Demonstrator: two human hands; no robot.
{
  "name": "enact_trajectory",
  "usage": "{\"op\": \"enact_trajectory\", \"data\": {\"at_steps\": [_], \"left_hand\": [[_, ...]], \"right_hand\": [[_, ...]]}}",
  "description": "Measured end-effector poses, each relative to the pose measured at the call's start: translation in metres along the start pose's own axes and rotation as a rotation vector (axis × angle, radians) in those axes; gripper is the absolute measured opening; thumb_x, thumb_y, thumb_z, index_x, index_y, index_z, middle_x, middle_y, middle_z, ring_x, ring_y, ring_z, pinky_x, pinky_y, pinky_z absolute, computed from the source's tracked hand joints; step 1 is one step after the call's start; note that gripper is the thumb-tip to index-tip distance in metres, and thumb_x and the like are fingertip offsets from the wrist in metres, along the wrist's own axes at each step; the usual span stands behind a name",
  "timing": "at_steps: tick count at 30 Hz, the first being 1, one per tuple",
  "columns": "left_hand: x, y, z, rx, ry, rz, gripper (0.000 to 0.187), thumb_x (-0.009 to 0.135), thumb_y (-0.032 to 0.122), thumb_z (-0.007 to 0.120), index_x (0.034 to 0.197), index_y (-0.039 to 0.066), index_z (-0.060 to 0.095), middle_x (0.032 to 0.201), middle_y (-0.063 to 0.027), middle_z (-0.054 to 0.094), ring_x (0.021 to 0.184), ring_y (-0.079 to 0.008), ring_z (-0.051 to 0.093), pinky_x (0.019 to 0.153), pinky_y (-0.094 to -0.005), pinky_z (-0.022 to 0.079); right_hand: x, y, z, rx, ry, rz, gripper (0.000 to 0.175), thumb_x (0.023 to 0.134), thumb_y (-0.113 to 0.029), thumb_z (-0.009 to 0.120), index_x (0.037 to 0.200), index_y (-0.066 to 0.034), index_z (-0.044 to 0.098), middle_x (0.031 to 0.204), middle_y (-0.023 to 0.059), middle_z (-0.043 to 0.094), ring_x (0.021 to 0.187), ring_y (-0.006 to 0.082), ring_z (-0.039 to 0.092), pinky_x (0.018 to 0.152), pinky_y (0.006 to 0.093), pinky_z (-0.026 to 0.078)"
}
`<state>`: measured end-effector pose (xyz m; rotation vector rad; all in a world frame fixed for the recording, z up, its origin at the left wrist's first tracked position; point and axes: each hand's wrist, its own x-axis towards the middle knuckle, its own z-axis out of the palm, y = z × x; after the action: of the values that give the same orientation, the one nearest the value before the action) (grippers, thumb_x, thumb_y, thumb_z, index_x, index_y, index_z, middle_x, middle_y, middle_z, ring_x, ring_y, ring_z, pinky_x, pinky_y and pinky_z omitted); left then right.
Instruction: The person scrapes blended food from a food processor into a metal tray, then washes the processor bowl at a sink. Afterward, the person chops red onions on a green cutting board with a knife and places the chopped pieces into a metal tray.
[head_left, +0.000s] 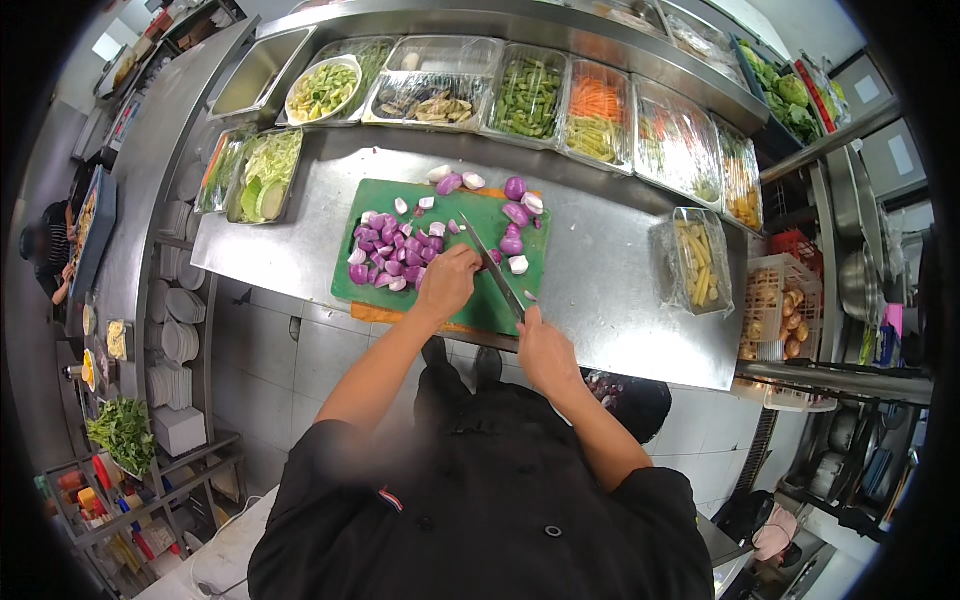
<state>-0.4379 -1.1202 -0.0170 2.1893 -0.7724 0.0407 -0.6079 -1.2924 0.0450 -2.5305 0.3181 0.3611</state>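
My right hand (541, 346) grips the handle of a kitchen knife (491, 271), whose blade slants up and left over a green cutting board (480, 301). Close to the blade's left side, my left hand (450, 276) rests with curled fingers at the board; whether a piece is pinched under its fingertips is hidden. Left of it lies a heap of cut red onion pieces (391, 251). Peeled red onion halves (513, 215) sit along the board's right side, and more peeled onions (450, 182) lie at its far edge. An orange board edge (367, 312) shows under the green one.
Steel pans of cut vegetables (528, 94) line the counter's back. Wrapped baby corn (697, 259) stands right, a cabbage tray (266, 176) left. A black bin (637, 405) with peelings is below the counter's near edge. Other people work at far left and lower right.
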Motion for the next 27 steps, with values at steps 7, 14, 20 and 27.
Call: {"op": "enact_trajectory", "data": {"at_steps": [7,14,20,27], "left_hand": [[0.0,0.0,-0.003,0.048,-0.021,0.007,0.008,0.092,-0.001,0.076,0.099,0.001,0.075,0.104,-0.0131,0.074,0.094,-0.0383,0.075,0.08,-0.047,0.06],[0.003,0.025,0.014,0.07,0.114,0.201,0.02,0.092,0.008,0.08,0.11,0.005,0.072,0.117,-0.0102,0.071,0.116,-0.0344,0.068,0.098,-0.0487,0.054],[0.019,0.005,0.002,0.437,0.056,0.168,0.022,0.09,0.015,0.083,0.108,0.008,0.072,0.118,-0.0087,0.071,0.119,-0.0306,0.065,0.107,-0.0457,0.047],[0.079,-0.035,-0.032,0.296,0.146,0.024,0.035,0.092,0.015,0.084,0.122,0.005,0.069,0.122,-0.0157,0.07,0.121,-0.0394,0.063,0.105,-0.0516,0.051]], "right_hand": [[-0.002,-0.001,0.012,0.037,-0.005,0.027,0.023,0.118,-0.024,0.052,0.12,-0.0012,0.047,0.099,0.0335,0.075,0.093,0.0566,0.074,0.082,0.0673,0.057],[-0.021,0.006,-0.026,0.127,0.055,0.122,0.028,0.118,-0.027,0.053,0.121,0.0002,0.047,0.101,0.0354,0.074,0.097,0.0607,0.071,0.085,0.0703,0.053],[-0.029,0.02,-0.034,0.152,0.136,0.166,0.027,0.117,-0.026,0.054,0.121,0.0003,0.047,0.095,0.0359,0.073,0.094,0.0622,0.069,0.083,0.0703,0.051],[-0.036,0.033,-0.03,0.237,0.19,0.136,0.027,0.116,-0.025,0.057,0.122,-0.0001,0.049,0.092,0.0368,0.072,0.092,0.0619,0.069,0.08,0.0694,0.051]]}}
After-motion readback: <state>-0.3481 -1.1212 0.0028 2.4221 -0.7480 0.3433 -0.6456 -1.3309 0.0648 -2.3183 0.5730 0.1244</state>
